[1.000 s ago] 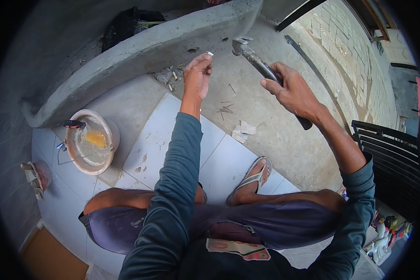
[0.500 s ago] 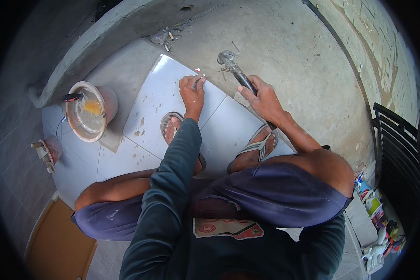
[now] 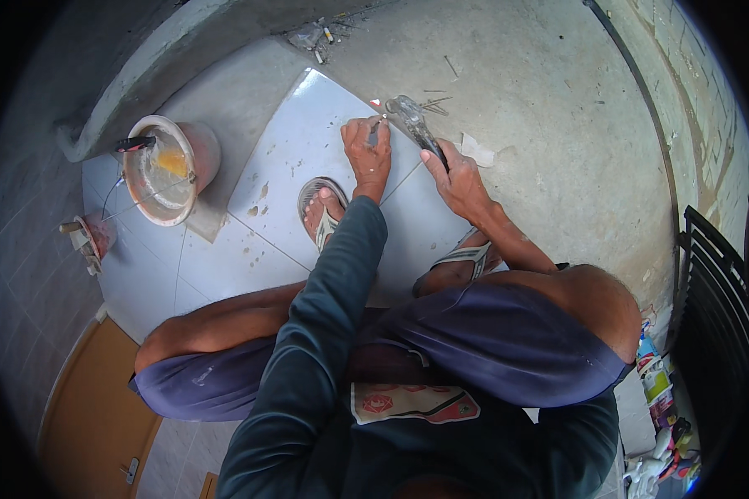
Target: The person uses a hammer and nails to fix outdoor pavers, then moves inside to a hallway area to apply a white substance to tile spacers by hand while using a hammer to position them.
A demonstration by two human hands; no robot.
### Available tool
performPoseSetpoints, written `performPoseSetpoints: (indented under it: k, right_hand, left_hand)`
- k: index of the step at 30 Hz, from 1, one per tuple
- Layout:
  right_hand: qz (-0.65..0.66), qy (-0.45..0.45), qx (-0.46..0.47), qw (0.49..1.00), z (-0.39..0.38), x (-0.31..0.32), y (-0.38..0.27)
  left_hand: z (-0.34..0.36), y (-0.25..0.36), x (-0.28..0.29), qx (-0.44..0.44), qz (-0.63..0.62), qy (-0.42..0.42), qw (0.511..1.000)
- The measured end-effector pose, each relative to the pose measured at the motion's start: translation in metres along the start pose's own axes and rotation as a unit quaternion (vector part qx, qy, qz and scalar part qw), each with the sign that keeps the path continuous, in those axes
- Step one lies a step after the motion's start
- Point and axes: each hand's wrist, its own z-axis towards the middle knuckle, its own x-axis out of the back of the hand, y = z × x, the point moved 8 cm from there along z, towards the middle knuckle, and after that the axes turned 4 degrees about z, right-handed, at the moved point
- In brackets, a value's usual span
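Observation:
My right hand (image 3: 464,185) grips a claw hammer (image 3: 425,133) by its dark handle. The worn metal head is tilted over the far edge of a white floor tile (image 3: 287,158), close beside my left hand. Fingers pinched together, my left hand (image 3: 368,158) rests at that same edge. A tiny white tip shows at its fingertips, but what it holds is mostly hidden. Several loose nails (image 3: 435,105) lie on the bare concrete just past the hammer head. To the right of the hammer lies a pale flat chip (image 3: 477,150).
A mortar-stained bucket (image 3: 201,158) with a yellow sponge (image 3: 171,161) stands at left, near a smaller pail (image 3: 101,236) with a tool across it. A low curved concrete curb (image 3: 154,66) runs behind. Black metal slats (image 3: 716,291) stand at right. My sandalled feet are on the tiles.
The hammer head has come nearer and leftward, closer to my left hand. The pale chip by my right hand is now uncovered. The whole view has shifted slightly.

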Motion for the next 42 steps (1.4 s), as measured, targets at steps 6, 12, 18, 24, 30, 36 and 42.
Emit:
performPoseSetpoints:
  k: [6, 12, 18, 24, 30, 36, 42]
  right_hand:
    - [-0.04, -0.033, 0.001, 0.999, 0.006, -0.01, 0.007]
    - [-0.002, 0.01, 0.065, 0.998, 0.001, 0.002, -0.002]
    - [-0.088, -0.006, 0.065, 0.994, 0.007, -0.002, 0.001]
    - [0.026, 0.014, 0.062, 0.998, -0.003, 0.002, -0.011]
    - [-0.05, -0.006, 0.049, 0.998, 0.007, 0.0, 0.004]
    - [-0.012, 0.004, 0.074, 0.997, 0.002, 0.001, -0.003]
    - [-0.047, -0.004, 0.056, 0.997, 0.008, 0.006, 0.0]
  left_hand:
    - [0.001, 0.004, 0.001, 0.002, 0.0, 0.014, 1.0]
    - [-0.001, -0.002, -0.002, 0.021, -0.012, 0.017, 1.0]
    - [0.001, 0.003, -0.005, 0.017, -0.003, 0.006, 1.0]
    - [-0.005, 0.013, -0.003, -0.15, 0.101, 0.006, 0.984]
    - [-0.004, -0.001, -0.004, 0.009, 0.009, 0.023, 1.0]
    - [-0.003, -0.001, -0.002, 0.022, 0.012, 0.022, 0.999]
    - [-0.002, 0.011, -0.001, -0.035, 0.043, 0.021, 0.998]
